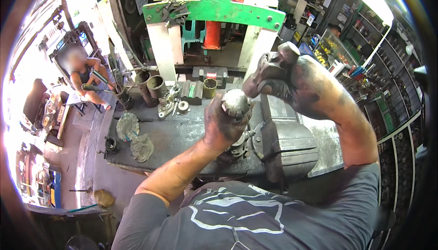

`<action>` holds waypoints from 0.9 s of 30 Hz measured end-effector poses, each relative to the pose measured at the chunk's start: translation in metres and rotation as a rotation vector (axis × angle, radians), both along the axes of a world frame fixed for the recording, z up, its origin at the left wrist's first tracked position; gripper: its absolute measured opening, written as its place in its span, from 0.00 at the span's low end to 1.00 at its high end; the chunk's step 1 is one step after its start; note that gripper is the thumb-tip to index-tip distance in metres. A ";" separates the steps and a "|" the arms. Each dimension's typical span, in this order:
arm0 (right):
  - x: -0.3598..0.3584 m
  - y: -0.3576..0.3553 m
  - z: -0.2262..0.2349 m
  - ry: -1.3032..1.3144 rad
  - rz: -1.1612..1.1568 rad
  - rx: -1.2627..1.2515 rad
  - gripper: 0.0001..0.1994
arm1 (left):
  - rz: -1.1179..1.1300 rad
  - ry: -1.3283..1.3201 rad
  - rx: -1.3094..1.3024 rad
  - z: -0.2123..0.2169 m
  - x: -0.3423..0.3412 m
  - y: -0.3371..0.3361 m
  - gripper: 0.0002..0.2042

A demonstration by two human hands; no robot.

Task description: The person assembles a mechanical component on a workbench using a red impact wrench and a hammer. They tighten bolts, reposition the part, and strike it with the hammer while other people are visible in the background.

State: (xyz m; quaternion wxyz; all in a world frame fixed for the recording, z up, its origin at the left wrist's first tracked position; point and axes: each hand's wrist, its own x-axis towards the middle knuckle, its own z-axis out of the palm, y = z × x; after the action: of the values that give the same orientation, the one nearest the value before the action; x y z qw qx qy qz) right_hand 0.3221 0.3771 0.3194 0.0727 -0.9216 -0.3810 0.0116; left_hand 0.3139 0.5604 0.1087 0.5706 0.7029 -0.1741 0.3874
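My left hand is closed around a stout metal piece with a round, battered silvery end. It stands over a metal assembly beside the bench vise; whether the two touch is hidden. My right hand, blackened with grease, is raised above and to the right. Its fingers are wrapped round what looks like a hammer, whose blunt metal head shows above the fist. The handle cannot be made out. Between the hammer and the silvery end there is a small gap.
On the dark workbench lie two grimy rags, metal sleeves, a tin can and small parts. Behind it rises a press frame with a green crossbeam. A person sits at left; shelves stand at right.
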 end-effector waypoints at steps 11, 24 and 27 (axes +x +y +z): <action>0.175 -0.163 -0.345 0.074 -0.793 -0.230 0.14 | -0.071 0.088 0.013 -0.003 0.015 0.004 0.18; 0.152 -0.088 -0.229 0.051 -0.694 0.264 0.33 | -0.220 0.113 -0.051 -0.010 0.020 0.004 0.22; 0.070 0.001 -0.160 0.393 0.160 1.291 0.30 | -0.314 0.123 -0.008 -0.017 0.018 0.011 0.26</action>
State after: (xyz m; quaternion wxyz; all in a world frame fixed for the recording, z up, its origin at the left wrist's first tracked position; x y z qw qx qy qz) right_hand 0.3923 0.3779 0.1590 0.6750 -0.6432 -0.3585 -0.0453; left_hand 0.3318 0.5717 0.0917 0.6366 0.6870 -0.2452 0.2503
